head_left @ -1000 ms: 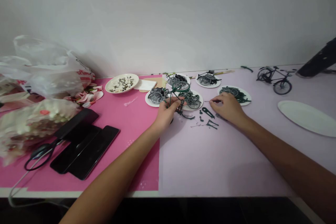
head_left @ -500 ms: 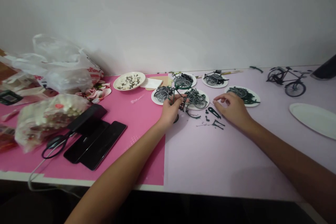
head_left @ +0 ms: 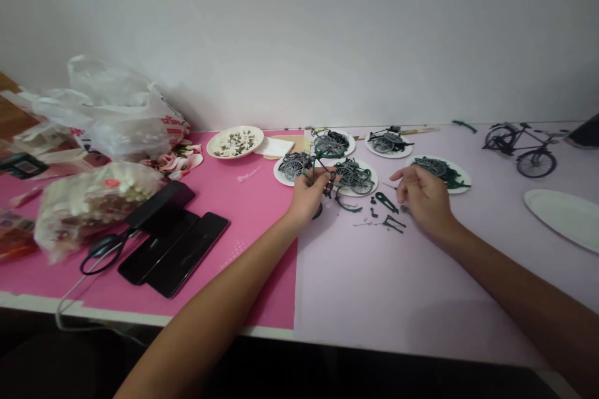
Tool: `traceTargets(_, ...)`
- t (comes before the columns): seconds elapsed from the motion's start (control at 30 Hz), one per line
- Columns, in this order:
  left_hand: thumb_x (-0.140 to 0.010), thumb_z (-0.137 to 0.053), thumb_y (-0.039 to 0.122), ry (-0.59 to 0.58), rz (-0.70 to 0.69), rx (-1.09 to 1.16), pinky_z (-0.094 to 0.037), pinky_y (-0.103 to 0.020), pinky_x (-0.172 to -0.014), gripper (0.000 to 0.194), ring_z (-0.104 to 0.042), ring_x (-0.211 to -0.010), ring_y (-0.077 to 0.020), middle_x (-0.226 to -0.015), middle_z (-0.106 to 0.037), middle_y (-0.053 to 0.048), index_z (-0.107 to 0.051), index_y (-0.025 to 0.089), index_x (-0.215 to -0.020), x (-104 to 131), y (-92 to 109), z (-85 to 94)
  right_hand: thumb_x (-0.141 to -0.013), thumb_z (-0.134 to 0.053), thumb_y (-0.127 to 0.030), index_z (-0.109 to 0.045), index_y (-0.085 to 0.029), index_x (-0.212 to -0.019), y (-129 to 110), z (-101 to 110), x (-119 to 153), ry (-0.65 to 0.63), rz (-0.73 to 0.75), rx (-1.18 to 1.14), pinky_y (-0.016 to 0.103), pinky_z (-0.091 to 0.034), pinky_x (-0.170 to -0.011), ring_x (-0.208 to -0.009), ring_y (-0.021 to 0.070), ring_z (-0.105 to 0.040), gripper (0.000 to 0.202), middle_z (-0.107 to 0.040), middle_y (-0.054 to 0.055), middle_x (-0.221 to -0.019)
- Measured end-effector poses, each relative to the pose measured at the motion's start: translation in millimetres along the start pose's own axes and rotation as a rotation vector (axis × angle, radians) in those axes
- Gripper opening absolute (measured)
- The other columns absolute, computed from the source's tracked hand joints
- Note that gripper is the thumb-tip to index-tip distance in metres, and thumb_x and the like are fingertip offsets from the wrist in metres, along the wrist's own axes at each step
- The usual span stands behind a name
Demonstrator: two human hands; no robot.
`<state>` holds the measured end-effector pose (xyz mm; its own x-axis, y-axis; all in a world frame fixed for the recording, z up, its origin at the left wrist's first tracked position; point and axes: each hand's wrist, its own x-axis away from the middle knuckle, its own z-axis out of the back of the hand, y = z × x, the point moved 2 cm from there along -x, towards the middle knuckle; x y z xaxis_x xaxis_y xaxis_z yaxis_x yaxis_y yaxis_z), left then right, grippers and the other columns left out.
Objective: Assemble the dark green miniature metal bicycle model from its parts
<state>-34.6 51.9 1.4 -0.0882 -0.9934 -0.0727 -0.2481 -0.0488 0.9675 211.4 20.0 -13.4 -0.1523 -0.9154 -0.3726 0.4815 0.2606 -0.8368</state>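
Between the thumb and fingers of my left hand [head_left: 305, 201] is a partly built miniature bicycle [head_left: 317, 166], dark and thin-framed. My fingers and the plates behind it hide some of its outline. My right hand [head_left: 425, 201] is off to the right with its fingers bent together in a pinch; a thin pale sliver shows at the fingertips, too small to name. Loose dark green plastic parts [head_left: 386, 202] lie on the table between my hands, among them a small forked frame piece [head_left: 394, 223]. A dark curved mudguard-like piece [head_left: 347, 204] is just below the left hand.
Several white plates [head_left: 461, 182] of grey wheels and green parts line the back. A finished model bicycle [head_left: 526, 146] stands right, near an oval plate [head_left: 566, 218]. Left are a bowl of small pieces [head_left: 235, 142], plastic bags [head_left: 100, 215], black phones [head_left: 185, 255] and scissors [head_left: 103, 252].
My right hand has drawn slightly right and its fingers have curled in more. My left hand keeps the miniature bicycle in nearly the same place. The whole view has shifted a little.
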Motion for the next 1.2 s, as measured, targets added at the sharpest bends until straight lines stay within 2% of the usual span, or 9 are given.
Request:
traceTargets(0.1, -0.081, -0.07, 0.027, 0.007, -0.01, -0.018, -0.047, -0.03, -0.073, 0.016, -0.058, -0.069, -0.0142, -0.087, -0.076, -0.007, -0.073, 0.015, -0.092, 0.5, 0.8, -0.1, -0.101, -0.047, -0.066, -0.072, -0.025, -0.091, -4.8, -1.5, 1.8, -0.051, 0.031, 0.065, 0.032, -0.036, -0.05, -0.05, 0.018, -0.046, 0.049, -0.051, -0.001, -0.056)
traceTargets(0.27, -0.082, -0.068, 0.023, -0.001, -0.002, -0.002, -0.047, -0.029, -0.07, 0.015, -0.058, -0.068, -0.0137, -0.086, -0.076, -0.007, -0.073, 0.014, -0.093, 0.4, 0.8, -0.7, -0.095, -0.06, -0.063, -0.075, -0.022, -0.083, -8.3, -7.0, 3.0, -0.11, 0.083, 0.187, 0.032, -0.035, -0.051, -0.055, 0.0182, -0.047, 0.045, -0.058, 0.002, -0.062)
traceTargets(0.4, -0.082, -0.067, 0.021, 0.004, -0.009, -0.006, -0.047, -0.029, -0.07, 0.013, -0.058, -0.068, -0.0139, -0.085, -0.076, -0.007, -0.074, 0.014, -0.091, -0.1, -0.2, -0.8, -0.086, -0.073, -0.057, -0.078, -0.023, -0.087, -7.6, -8.6, 4.7, -0.201, 0.069, 0.274, 0.03, -0.031, -0.049, -0.053, 0.0167, -0.045, 0.034, -0.053, 0.0, -0.058)
traceTargets(0.53, -0.082, -0.067, 0.021, 0.004, -0.014, -0.013, -0.047, -0.029, -0.072, 0.013, -0.059, -0.07, -0.0144, -0.086, -0.077, -0.007, -0.074, 0.014, -0.091, -0.5, -1.3, -1.1, -0.085, -0.073, -0.055, -0.08, -0.024, -0.09, -4.5, -9.3, 4.6, -0.29, 0.025, 0.311, 0.03, -0.03, -0.05, -0.053, 0.0156, -0.045, 0.033, -0.053, -0.001, -0.058)
traceTargets(1.0, -0.083, -0.066, 0.02, -0.014, -0.023, 0.004, -0.048, -0.028, -0.07, 0.011, -0.06, -0.066, -0.0132, -0.085, -0.078, -0.006, -0.074, 0.015, -0.089, -1.6, -5.4, 0.0, -0.088, -0.069, -0.058, -0.079, -0.023, -0.094, -4.6, -11.4, 5.9, -0.327, 0.026, 0.311, 0.03, -0.035, -0.055, -0.057, 0.0171, -0.049, 0.037, -0.056, 0.0, -0.062)
traceTargets(1.07, -0.082, -0.067, 0.021, -0.016, -0.027, 0.003, -0.048, -0.028, -0.071, 0.01, -0.061, -0.068, -0.014, -0.086, -0.078, -0.007, -0.074, 0.015, -0.088, -2.1, -6.6, 0.2, -0.089, -0.069, -0.055, -0.079, -0.024, -0.098, -6.7, -11.6, 6.4, -0.326, 0.072, 0.323, 0.031, -0.038, -0.058, -0.06, 0.0179, -0.051, 0.034, -0.057, 0.0, -0.067)
traceTargets(1.2, -0.081, -0.069, 0.021, -0.009, -0.047, 0.015, -0.048, -0.027, -0.07, 0.008, -0.064, -0.074, -0.0159, -0.088, -0.078, -0.007, -0.073, 0.015, -0.084, -3.4, -8.0, 0.5, -0.091, -0.069, -0.054, -0.08, -0.028, -0.104, -10.6, -15.3, 9.2, -0.406, 0.179, 0.338, 0.035, -0.048, -0.072, -0.08, 0.0223, -0.061, 0.031, -0.064, 0.005, -0.092)
